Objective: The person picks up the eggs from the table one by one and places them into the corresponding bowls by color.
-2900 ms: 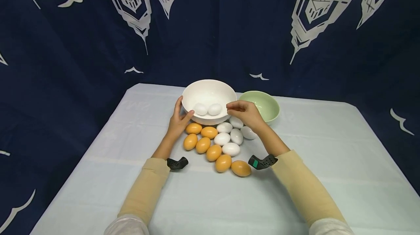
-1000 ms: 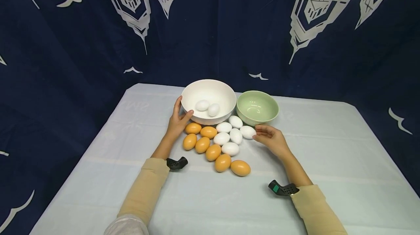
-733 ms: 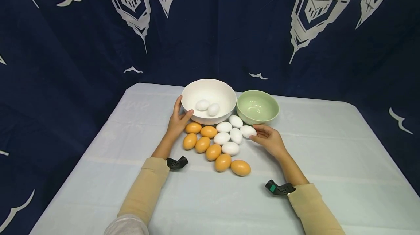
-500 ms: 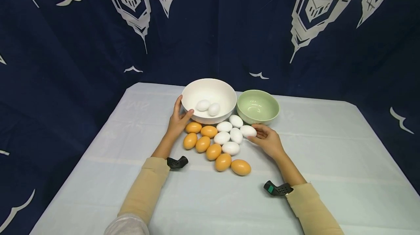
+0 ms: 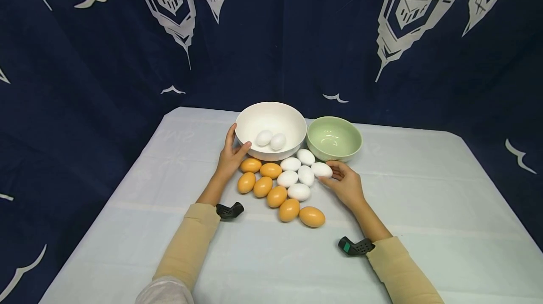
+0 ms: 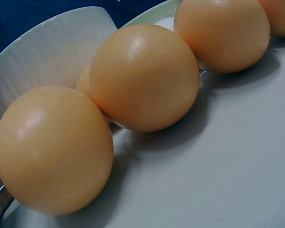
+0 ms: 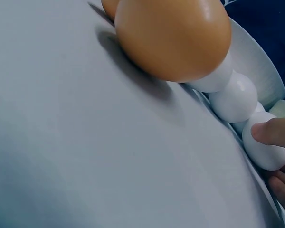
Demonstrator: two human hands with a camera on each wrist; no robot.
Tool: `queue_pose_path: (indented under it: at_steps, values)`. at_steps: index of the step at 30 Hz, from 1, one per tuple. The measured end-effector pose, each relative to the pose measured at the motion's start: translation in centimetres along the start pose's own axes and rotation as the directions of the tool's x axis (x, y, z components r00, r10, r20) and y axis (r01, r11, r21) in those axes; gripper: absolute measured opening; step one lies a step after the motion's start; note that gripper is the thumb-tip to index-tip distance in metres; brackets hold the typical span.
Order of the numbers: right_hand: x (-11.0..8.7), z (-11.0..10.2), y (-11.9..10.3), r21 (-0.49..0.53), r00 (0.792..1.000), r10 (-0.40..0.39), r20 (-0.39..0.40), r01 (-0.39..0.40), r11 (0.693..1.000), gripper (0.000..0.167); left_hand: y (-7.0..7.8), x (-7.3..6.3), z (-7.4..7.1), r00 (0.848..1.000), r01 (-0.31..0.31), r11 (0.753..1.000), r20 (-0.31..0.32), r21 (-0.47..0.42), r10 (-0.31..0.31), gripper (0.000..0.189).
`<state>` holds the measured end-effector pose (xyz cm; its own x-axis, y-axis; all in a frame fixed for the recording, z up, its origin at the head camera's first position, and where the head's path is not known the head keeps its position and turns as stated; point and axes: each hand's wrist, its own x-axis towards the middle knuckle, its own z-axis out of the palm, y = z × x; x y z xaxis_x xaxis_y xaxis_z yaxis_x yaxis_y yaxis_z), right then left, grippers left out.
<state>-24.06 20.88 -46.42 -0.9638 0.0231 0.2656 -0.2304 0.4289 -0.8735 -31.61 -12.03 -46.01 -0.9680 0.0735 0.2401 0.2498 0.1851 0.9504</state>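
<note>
My left hand (image 5: pixel 229 160) holds the left side of the large white bowl (image 5: pixel 271 113), thumb at the near rim and fingers along the outer wall. Two white eggs (image 5: pixel 277 141) lie inside it. With thumb and fingers, my right hand (image 5: pixel 348 188) pinches the rightmost white egg (image 5: pixel 321 169), which rests on the table. In the right wrist view the thumb presses that white egg (image 7: pixel 263 152), and other fingers lie partly hidden on its far side. Several more white eggs (image 5: pixel 299 192) sit to its left, beside several orange-brown eggs (image 5: pixel 276 197).
A green bowl (image 5: pixel 335 136) with nothing in it stands right of the white bowl, behind the right hand. The table has a pale cloth (image 5: pixel 254 261). Orange-brown eggs (image 6: pixel 54 149) loom close in the left wrist view. A dark blue curtain (image 5: pixel 271 59) hangs behind.
My right hand has come from the white bowl's right rim to the rightmost white egg, thumb and fingers closing on it. The two eggs in the bowl have shifted slightly. The left hand stays put.
</note>
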Motion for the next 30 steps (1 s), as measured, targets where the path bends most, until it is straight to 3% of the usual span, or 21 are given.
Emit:
queue_pose_path:
  at_steps: [14,17,30]
  values:
    - [0.0,0.2,0.3,0.036,0.999,-0.011,-0.052,0.013,0.999,0.044,-0.1,0.0,-0.1,1.0,-0.014,1.0,0.007,-0.006,0.014,0.075]
    - [0.1,0.1,0.1,0.056,0.999,0.002,-0.05,0.001,0.998,0.044,0.5,-0.2,-0.2,1.0,-0.008,1.0,0.013,-0.007,0.008,0.076]
    - [0.4,-0.6,-2.2,0.06,0.999,0.006,-0.042,-0.003,0.998,0.043,0.0,0.0,0.0,1.0,0.007,1.0,0.003,0.015,-0.007,0.077]
